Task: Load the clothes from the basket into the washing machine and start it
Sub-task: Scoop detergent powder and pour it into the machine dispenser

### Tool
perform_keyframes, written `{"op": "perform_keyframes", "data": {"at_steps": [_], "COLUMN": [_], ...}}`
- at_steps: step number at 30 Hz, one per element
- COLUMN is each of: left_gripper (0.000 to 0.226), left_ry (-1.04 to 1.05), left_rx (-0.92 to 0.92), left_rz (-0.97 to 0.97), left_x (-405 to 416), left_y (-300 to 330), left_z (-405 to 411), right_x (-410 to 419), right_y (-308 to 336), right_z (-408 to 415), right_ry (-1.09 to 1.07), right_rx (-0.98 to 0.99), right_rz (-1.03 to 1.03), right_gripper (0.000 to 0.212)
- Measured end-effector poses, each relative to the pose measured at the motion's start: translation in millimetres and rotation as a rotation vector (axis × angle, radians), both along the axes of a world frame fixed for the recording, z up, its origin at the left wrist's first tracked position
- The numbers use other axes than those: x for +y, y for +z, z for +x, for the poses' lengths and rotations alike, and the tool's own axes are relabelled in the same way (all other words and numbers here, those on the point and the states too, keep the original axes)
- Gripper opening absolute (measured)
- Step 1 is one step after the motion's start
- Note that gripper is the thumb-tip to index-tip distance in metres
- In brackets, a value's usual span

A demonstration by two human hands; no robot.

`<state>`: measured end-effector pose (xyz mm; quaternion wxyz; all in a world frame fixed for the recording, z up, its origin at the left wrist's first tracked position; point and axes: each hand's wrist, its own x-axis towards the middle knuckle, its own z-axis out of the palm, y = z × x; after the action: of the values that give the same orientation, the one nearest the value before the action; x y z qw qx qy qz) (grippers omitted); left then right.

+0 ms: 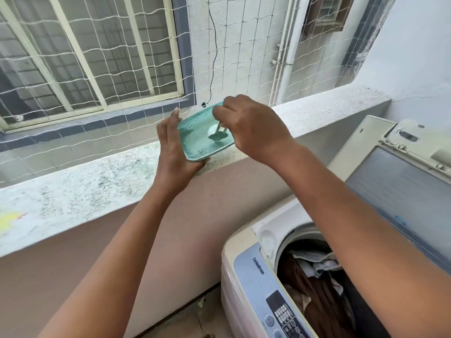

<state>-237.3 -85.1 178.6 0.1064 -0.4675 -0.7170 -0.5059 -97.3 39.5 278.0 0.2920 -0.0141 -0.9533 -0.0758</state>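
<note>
A teal plastic tub [199,140] holding white detergent powder rests tilted on the ledge, gripped at its left side by my left hand [172,147]. My right hand [253,128] pinches the handle of a small scoop [218,135] dipped into the powder. At the lower right stands the top-loading washing machine [246,284], its lid [400,181] raised. Brown and grey-blue clothes [314,284] fill the drum. The basket is out of sight.
A speckled concrete ledge [80,191] runs across the middle, with rope netting [122,76] and a barred window behind it. The machine's control panel [283,315] faces me at the bottom. A black cable [214,57] hangs down the wall.
</note>
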Motion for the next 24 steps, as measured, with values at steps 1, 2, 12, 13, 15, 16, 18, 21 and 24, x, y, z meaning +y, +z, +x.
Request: {"op": "perform_keyframes", "data": {"at_steps": [1,2,12,13,15,16,18,21,24], "left_gripper": [0.110,0.111,0.116,0.116,0.114,0.113,0.111,0.114,0.115], "left_ry": [-0.005,-0.012,-0.071,-0.076,-0.078,-0.083,-0.089,-0.090,-0.087], "left_rx": [0.009,0.020,0.018,0.010,0.004,0.005,0.005,-0.003,-0.018], "left_rz": [0.004,0.002,0.011,0.017,0.034,0.041,0.047,0.045,0.018], "left_x": [0.3,0.6,-2.4,-2.2,-1.5,-1.0,-0.1,-0.4,-2.8], "left_y": [0.6,0.9,1.9,1.3,0.5,0.6,0.8,-0.2,-1.1], "left_z": [0.7,1.6,0.3,-0.4,-1.8,-2.1,-1.9,-1.1,-2.1], "right_x": [-1.2,-3.6,-37.3,-38.9,-40.3,-40.3,-40.3,-40.1,-38.4], "right_y": [2.2,3.6,-3.9,-2.7,0.4,2.2,4.7,1.9,-2.6], "right_z": [-1.3,-3.2,-30.8,-33.3,-37.8,-40.0,-44.2,-49.0,-51.1], "right_ry": [-0.005,-0.007,-0.035,-0.037,-0.023,-0.016,-0.027,-0.110,-0.154], "right_rx": [-0.047,-0.095,-0.116,-0.098,-0.062,-0.042,0.013,0.108,0.183], "right_rz": [0.024,0.039,-0.236,-0.281,-0.405,-0.472,-0.594,-0.735,-0.900], "right_gripper": [0.019,0.017,0.021,0.018,0.013,0.011,0.010,0.006,0.007]}}
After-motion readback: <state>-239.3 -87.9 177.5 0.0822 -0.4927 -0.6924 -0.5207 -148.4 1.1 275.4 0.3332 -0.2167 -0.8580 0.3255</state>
